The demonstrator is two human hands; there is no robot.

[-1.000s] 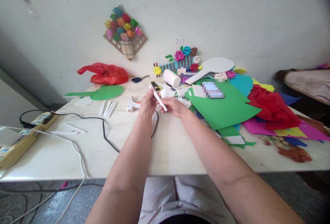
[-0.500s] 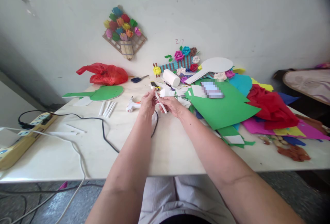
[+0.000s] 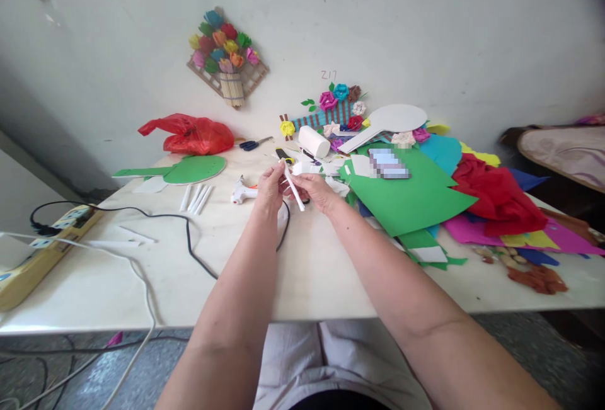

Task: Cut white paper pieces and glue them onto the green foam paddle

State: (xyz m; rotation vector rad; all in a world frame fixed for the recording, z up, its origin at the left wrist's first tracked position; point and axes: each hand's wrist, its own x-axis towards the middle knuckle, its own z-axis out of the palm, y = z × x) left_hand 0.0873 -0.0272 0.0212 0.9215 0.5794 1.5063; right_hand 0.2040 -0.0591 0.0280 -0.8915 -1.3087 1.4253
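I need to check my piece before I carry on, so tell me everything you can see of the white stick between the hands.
The white stick is slim, plain and roughly straight; it looks like rolled paper. It is held slantwise over the table, its far end pointing up-left in the picture and its near end down-right, free of the fingers. The left hand grips its far part; the right hand is at its middle, its exact hold partly hidden.

Above the bench (image 3: 321,271), the paper stick (image 3: 296,194) is right of the glue gun (image 3: 242,193). Farther left lie paper rolls (image 3: 202,199), then the power strip (image 3: 29,271). Scissors (image 3: 255,143) lie behind the glue gun, beside the bag (image 3: 201,137). Right, the phone (image 3: 389,164) rests on a sheet (image 3: 401,202).
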